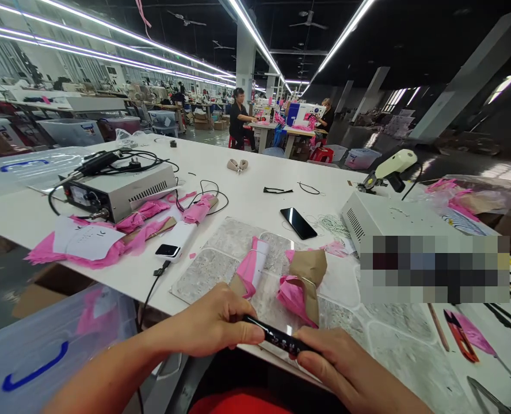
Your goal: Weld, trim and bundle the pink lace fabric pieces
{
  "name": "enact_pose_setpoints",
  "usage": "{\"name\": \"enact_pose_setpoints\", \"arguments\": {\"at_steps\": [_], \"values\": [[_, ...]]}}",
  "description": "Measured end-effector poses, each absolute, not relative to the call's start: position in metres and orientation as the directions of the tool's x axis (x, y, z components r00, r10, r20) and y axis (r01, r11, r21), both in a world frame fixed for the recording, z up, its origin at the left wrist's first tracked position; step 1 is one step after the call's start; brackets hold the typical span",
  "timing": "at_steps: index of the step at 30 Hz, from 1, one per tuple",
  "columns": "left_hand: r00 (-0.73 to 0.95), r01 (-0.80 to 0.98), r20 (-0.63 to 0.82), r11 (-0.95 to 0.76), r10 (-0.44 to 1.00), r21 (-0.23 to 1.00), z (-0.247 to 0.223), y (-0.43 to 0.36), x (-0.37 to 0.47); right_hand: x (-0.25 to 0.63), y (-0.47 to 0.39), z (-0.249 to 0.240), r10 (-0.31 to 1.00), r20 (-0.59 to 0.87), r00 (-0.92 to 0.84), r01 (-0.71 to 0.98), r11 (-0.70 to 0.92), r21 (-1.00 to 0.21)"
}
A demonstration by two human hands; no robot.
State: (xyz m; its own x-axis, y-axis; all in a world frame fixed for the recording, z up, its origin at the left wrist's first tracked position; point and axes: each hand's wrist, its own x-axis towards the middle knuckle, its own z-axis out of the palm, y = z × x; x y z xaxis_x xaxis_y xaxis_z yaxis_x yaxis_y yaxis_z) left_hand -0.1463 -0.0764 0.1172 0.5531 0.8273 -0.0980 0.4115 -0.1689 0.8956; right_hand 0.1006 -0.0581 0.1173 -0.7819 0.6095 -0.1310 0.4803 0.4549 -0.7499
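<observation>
A black marker pen with pale lettering along its barrel is stretched between my two hands near the table's front edge. My left hand pinches one end with thumb and fingers. Around the other end, my right hand is closed. Just beyond them, on a grey stone-patterned mat, lies a roll of pink fabric with white paper. To its right is a pink fabric bundle wrapped in brown paper and tied round the middle.
A phone lies behind the mat. At left are a grey corded device, a white power bank and pink fabric with paper labels. Red-handled snips and a grey machine box are at right. Two people sit beyond.
</observation>
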Motion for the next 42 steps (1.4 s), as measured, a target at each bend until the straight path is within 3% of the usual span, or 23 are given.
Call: {"name": "enact_pose_setpoints", "arguments": {"at_steps": [3,6,9,11,14,16,19,21,24,27,30,34,36,38,40,42], "values": [[0.601,0.483,-0.015,-0.349,0.799,0.803,0.119,-0.074,-0.143,0.108,-0.053,0.117,0.634,-0.145,-0.760,0.490,0.411,-0.769],[0.622,0.583,0.079,-0.528,0.779,0.617,0.120,-0.070,-0.134,0.116,-0.047,0.110,0.664,-0.149,-0.733,0.480,0.349,-0.804],[0.687,0.639,0.036,-0.627,0.726,0.446,0.119,-0.068,-0.123,0.116,-0.048,0.104,0.657,-0.147,-0.740,0.456,0.329,-0.827],[0.721,0.637,-0.011,-0.657,0.693,0.404,0.119,-0.069,-0.118,0.115,-0.052,0.103,0.640,-0.135,-0.756,0.447,0.354,-0.821],[0.761,0.577,-0.027,-0.657,0.648,0.485,0.123,-0.071,-0.124,0.122,-0.059,0.102,0.607,-0.142,-0.782,0.441,0.378,-0.814],[0.724,0.557,-0.013,-0.572,0.690,0.602,0.129,-0.069,-0.140,0.139,-0.062,0.098,0.666,-0.113,-0.737,0.446,0.355,-0.822],[0.438,0.557,-0.001,-0.271,0.899,0.785,0.134,-0.063,-0.171,0.168,-0.063,0.086,0.866,-0.061,-0.496,0.452,0.197,-0.870],[0.343,0.472,-0.063,-0.114,0.937,0.874,0.132,-0.058,-0.183,0.179,-0.061,0.078,0.913,-0.142,-0.383,0.414,0.032,-0.910],[0.440,0.264,-0.160,0.043,0.884,0.964,0.120,-0.047,-0.180,0.175,-0.055,0.071,0.903,-0.251,-0.350,0.257,-0.165,-0.952],[0.325,0.127,-0.153,0.117,0.933,0.985,0.102,-0.023,-0.173,0.169,-0.044,0.071,0.918,-0.238,-0.316,0.015,-0.246,-0.969],[0.205,0.167,-0.199,0.166,0.958,0.972,0.090,0.013,-0.171,0.172,-0.029,0.073,0.959,-0.154,-0.240,-0.190,-0.202,-0.961],[0.148,0.440,-0.175,0.094,0.973,0.893,0.091,0.063,-0.162,0.177,-0.011,0.077,0.975,0.098,-0.199,-0.263,0.043,-0.964],[0.146,0.606,-0.097,-0.011,0.984,0.795,0.096,0.077,-0.153,0.174,-0.006,0.077,0.962,0.222,-0.157,-0.201,0.189,-0.961],[0.158,0.720,-0.045,-0.084,0.986,0.689,0.098,0.081,-0.146,0.167,-0.003,0.076,0.951,0.309,0.009,-0.054,0.309,-0.950],[0.121,0.825,-0.027,-0.086,0.992,0.558,0.095,0.076,-0.142,0.157,-0.005,0.074,0.895,0.389,0.218,0.102,0.376,-0.921],[0.050,0.906,-0.026,-0.034,0.998,0.422,0.086,0.065,-0.142,0.145,-0.009,0.070,0.843,0.448,0.297,0.129,0.429,-0.894]]}}
